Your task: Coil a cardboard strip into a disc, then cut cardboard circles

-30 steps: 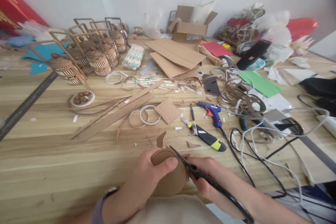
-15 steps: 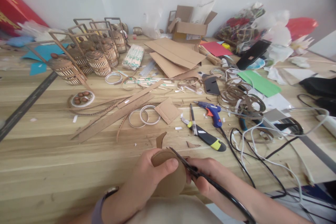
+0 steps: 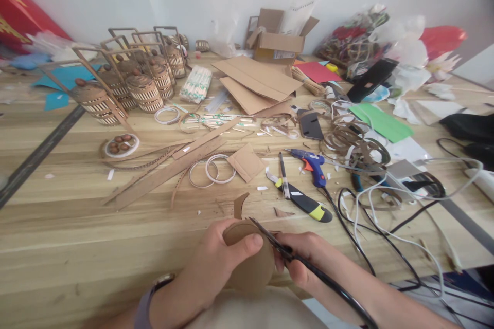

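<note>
A round piece of cardboard (image 3: 250,267) is pinched in my left hand (image 3: 219,257), thumb on top and fingers underneath. My right hand (image 3: 304,257) grips black-handled scissors (image 3: 285,253), whose blades lie along the disc's upper right edge. Part of the right fingers is hidden behind the scissors and disc. Just beyond the disc stands a curved cardboard offcut (image 3: 241,205), and a small triangular scrap (image 3: 283,212) lies to its right. A square cardboard piece (image 3: 247,162) rests farther up the wooden table.
A yellow-and-black utility knife (image 3: 309,204), a pen (image 3: 284,175) and a blue glue gun (image 3: 314,164) lie right of centre. Cables (image 3: 370,216) tangle at right. Tape rings (image 3: 221,168) and cardboard strips (image 3: 173,175) lie left; several small lidded baskets (image 3: 144,91) stand behind.
The curved offcut beyond the disc has shifted slightly to the right. Both hands, the disc and the scissors stay almost in place.
</note>
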